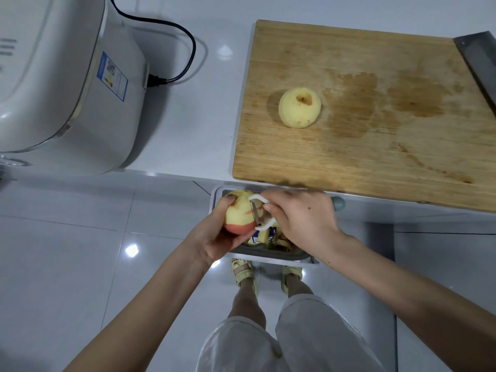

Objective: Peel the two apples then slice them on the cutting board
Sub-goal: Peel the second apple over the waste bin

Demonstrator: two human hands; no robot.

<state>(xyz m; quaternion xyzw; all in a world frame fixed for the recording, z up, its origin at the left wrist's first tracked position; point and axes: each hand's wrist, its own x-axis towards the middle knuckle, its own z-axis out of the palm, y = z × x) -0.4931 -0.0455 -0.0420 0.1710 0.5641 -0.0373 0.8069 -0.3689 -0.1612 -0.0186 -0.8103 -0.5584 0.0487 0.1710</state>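
one peeled apple (299, 107) sits on the cutting board (375, 146) while our left hand (214, 237) clamps the half-peeled apple (239, 216) over the bin (271, 255), right hand (303, 218) fingers closed on the peeler (259, 210) against it.

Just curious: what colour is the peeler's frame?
White peeler, seen in the head view.

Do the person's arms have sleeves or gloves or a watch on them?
No. Both arms are bare all the way up, with no sleeves in view. The left hand and right hand wear no gloves, and no rings, watch or bracelet show. The right hand has a few small dark moles on its back.
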